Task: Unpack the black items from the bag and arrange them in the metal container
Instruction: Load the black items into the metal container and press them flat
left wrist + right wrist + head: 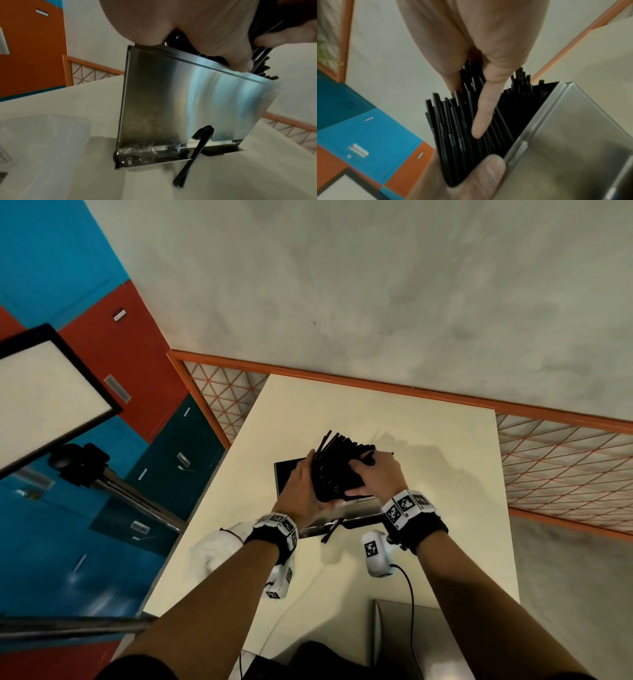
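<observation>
A thick bundle of black straws [337,463] stands tilted in the open top of the metal container [284,477] on the cream table. My left hand [308,484] wraps the bundle from the left, its thumb under the near side. My right hand [370,474] grips it from the right, and in the right wrist view one finger [485,108] lies pressed along the straws [453,128]. In the left wrist view the container's steel front wall [188,101] fills the middle. Two loose black straws [193,155] poke out of its bottom slot onto the table.
A crumpled clear plastic bag [219,546] lies on the table left of my left wrist. An orange-framed mesh railing [565,467] runs behind and beside the table [428,440]. A tripod with a light panel [51,392] stands to the left. A grey box [394,631] sits at the near edge.
</observation>
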